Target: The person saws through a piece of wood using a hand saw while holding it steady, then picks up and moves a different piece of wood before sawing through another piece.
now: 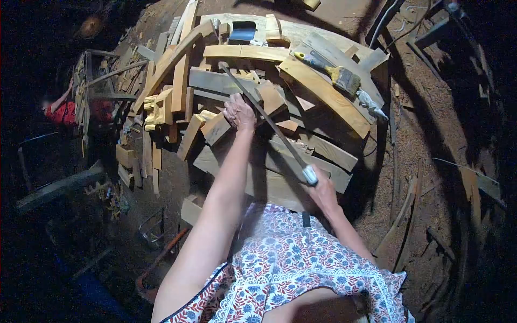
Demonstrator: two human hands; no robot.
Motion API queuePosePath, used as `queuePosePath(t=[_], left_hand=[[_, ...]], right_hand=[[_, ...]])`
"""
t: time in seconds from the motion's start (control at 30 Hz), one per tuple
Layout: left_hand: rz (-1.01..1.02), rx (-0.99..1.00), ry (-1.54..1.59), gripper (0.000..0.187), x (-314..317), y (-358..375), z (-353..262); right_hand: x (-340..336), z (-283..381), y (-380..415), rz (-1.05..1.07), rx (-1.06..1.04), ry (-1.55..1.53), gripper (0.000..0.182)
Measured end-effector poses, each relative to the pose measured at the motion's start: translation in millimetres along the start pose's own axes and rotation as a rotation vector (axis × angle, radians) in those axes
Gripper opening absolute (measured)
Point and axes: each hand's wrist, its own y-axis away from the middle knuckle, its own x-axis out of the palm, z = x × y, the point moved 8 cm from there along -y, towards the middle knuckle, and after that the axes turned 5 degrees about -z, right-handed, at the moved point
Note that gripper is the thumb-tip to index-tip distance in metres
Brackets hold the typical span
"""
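Note:
My right hand (323, 188) is wrapped round the pale handle of a long, narrow, bar-like tool (273, 125). The tool slants away to the upper left over the wood and ends in a small knob; its exact kind does not show. My left hand (239, 112) lies just left of the bar, fingers bent over a wooden block (216, 129) and pressing on it. Its fingertips are partly hidden. Another block (270, 97) stands close on the bar's right side, and a grey board (225, 83) lies beyond my left hand.
A paintbrush (344, 79) lies on boards at the upper right, beside a crumpled white scrap (371, 104). Carved wood pieces (158, 112) and long planks (184, 64) crowd the left. Another person in red (63, 112) is far left. An orange-framed tool (156, 264) lies below.

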Motion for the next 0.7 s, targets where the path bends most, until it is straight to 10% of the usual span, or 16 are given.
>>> queuePosePath(t=[0.7], left_hand=[[-0.021,-0.016,0.028,0.013,-5.8,-3.6,-2.8]], right_hand=[[-6.8,-14.0,18.8,0.046,0.099,0.025,0.055]])
